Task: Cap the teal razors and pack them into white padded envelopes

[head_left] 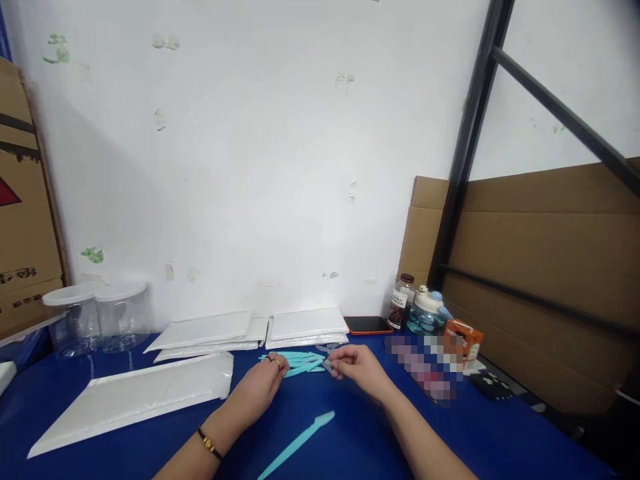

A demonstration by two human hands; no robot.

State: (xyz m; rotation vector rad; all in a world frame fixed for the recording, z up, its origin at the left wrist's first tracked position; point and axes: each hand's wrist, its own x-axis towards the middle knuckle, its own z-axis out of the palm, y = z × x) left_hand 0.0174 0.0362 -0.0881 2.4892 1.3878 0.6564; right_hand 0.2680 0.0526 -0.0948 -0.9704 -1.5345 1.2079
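At mid-table the left hand (265, 381) curls its fingers around a teal stick (303, 369), just in front of the pile of sticks (295, 358). The right hand (357, 367) pinches a grey cap (327, 365) at that stick's tip. Another stick (300, 441) lies nearer, on the bare blue table (480, 433). White envelopes (135, 397) crowd the left.

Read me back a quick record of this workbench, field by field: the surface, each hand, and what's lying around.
surface: blue table
left hand: on the pile of teal sticks, grip unclear
right hand: pinching a small grey piece
nearest the person: single teal stick
left side: white pouches, clear jars
right side: phone, bottles, orange box
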